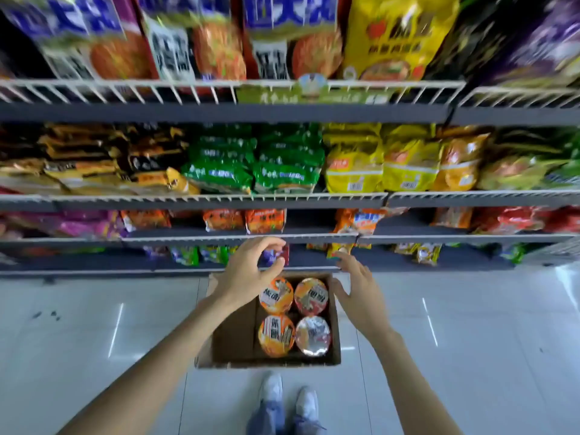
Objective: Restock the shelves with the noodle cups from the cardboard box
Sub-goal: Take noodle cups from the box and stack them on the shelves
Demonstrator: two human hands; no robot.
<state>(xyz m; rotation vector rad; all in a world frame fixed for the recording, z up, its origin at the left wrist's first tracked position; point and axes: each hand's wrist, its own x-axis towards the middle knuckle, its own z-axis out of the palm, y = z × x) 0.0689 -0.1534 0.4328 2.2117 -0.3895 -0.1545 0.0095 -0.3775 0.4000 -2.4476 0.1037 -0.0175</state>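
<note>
Large blue characters on the top-shelf noodle packs [185,36] are motion-blurred and cannot be made out. Print on the noodle cups' [276,295] lids and the green shelf tag [310,94] is likewise too blurred to read.

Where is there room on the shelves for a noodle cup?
Bare shelf shows on the third shelf between the orange packets and the blue-orange packets. The bottom shelf has a gap behind the hands. The upper two shelves are packed. The box has bare floor left of its four cups.

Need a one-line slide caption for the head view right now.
Both empty hands, left hand and right hand, reach above four noodle cups in the cardboard box.
</note>
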